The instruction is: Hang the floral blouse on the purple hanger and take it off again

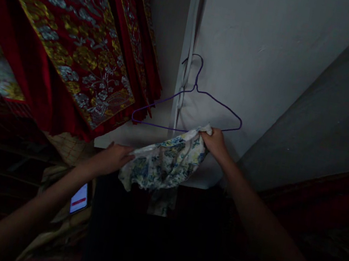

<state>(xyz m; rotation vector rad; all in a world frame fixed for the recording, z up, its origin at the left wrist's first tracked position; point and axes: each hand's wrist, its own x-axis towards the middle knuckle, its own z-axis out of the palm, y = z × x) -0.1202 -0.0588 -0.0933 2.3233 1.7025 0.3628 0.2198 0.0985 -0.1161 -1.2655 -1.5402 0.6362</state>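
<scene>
Stretched between my two hands is a floral garment (pixel 169 160), white with blue, green and yellow print, its upper edge slanting up to the right. My left hand (pixel 116 159) is closed on the garment's left end. At the higher right end, my right hand (pixel 215 141) pinches the edge close to the bottom bar of a purple wire hanger (pixel 219 101). The hanger hangs by its hook on a pale vertical strap (pixel 192 36), and its bar passes just above or behind the cloth. In the dim light the garment's lower folds are hard to make out.
Red cloths (pixel 85 46) with gold and silver embroidery hang at the upper left. Behind the hanger is a pale wall panel (pixel 242 39), with a grey surface (pixel 338 99) to its right. A lit phone (pixel 79 198) lies at the lower left, beyond my left forearm.
</scene>
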